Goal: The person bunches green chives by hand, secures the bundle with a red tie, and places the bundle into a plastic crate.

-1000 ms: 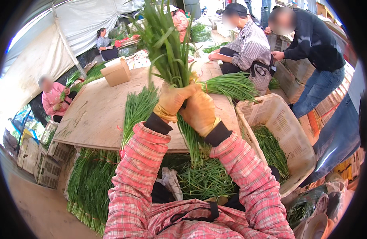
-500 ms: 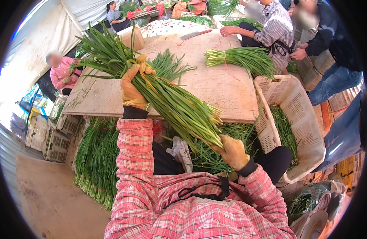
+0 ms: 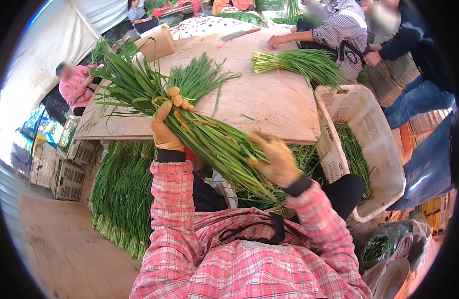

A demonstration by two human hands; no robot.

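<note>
In yellowish gloves, both my hands are at a long bunch of garlic chives (image 3: 209, 142), slanting across the near edge of the wooden table (image 3: 284, 122). My left hand (image 3: 167, 127) is wrapped round it below the leafy tips, which fan out to the upper left. At the lower right part of the stems is my right hand (image 3: 278, 159), blurred by motion; whether it grips them I cannot tell. Loose chives (image 3: 194, 79) lie on the table behind my left hand. A tied bunch (image 3: 299, 65) rests at the table's far right.
A white plastic crate (image 3: 381, 144) with chives stands at right. Tied bunches (image 3: 122, 194) are stacked at lower left, and loose greens (image 3: 252, 199) lie below the table edge. A knife (image 3: 239, 34) and a cardboard box (image 3: 157, 44) are at the back. Several other people are around.
My right hand has left the stem ends and moved up and left along the bunch. My left hand keeps its hold. The view has shifted slightly.
</note>
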